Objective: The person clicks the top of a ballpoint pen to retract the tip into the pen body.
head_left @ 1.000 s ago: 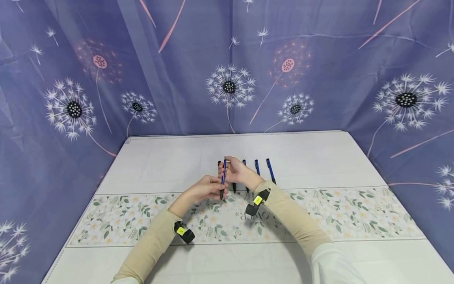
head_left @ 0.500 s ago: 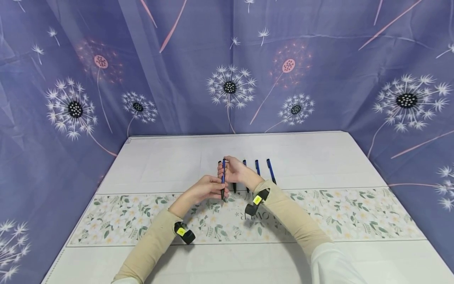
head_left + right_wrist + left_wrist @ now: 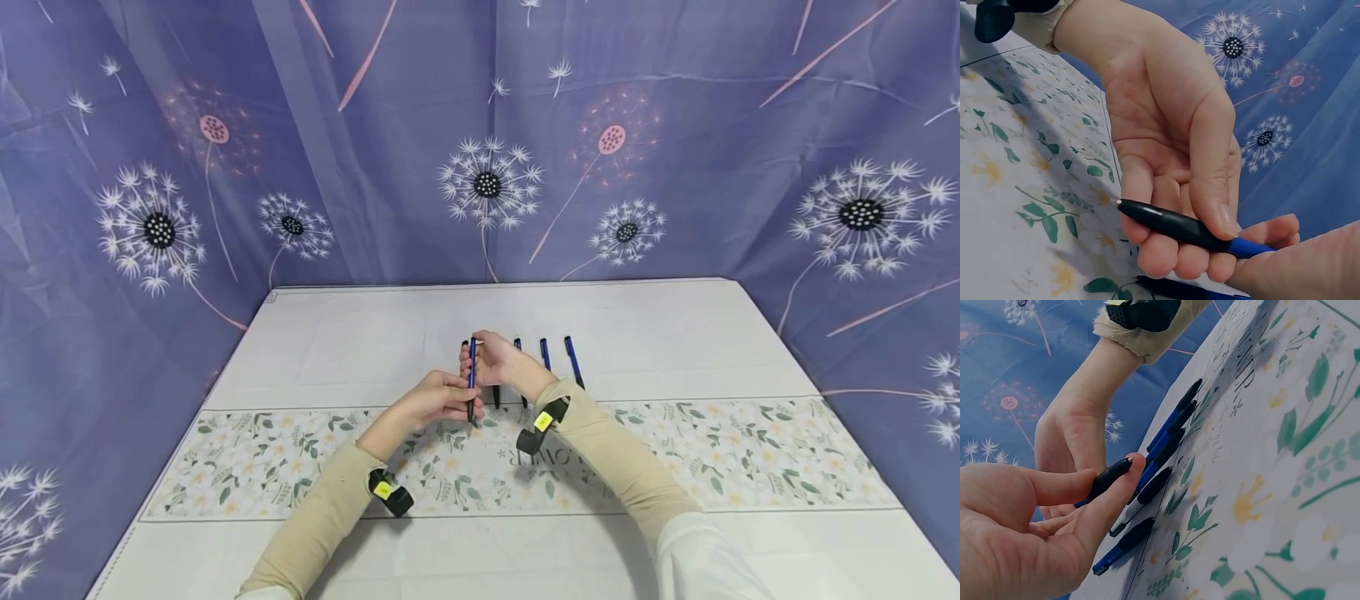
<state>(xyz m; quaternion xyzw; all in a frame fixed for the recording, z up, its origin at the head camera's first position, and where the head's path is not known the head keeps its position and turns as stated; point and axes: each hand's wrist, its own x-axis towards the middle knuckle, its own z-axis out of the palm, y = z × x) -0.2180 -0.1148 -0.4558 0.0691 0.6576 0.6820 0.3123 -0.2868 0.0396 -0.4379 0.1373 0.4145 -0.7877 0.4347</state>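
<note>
A blue ballpoint pen [image 3: 472,372] with a black grip is held between both hands above the table, its point toward the person. My left hand [image 3: 435,396] pinches the black grip between thumb and fingers. At the pen's far end, my right hand [image 3: 501,360] curls its fingers round the blue barrel, with the thumb near the top. The right wrist view shows a thin metal tip standing out of the pen's black grip [image 3: 1172,225]. The right hand [image 3: 1310,265] covers the rear of the barrel there, so the top button is hidden.
Several more pens lie side by side on the white tabletop, including a blue pen [image 3: 573,360] at the right and a pale-barrelled pen [image 3: 1141,503]. The right hand partly covers some. A flowered strip [image 3: 300,467] crosses the table; a purple dandelion curtain [image 3: 360,167] surrounds it.
The held pen's top has shifted slightly left, so the pen looks a little straighter in the head view. Both hands keep nearly the same place and hold.
</note>
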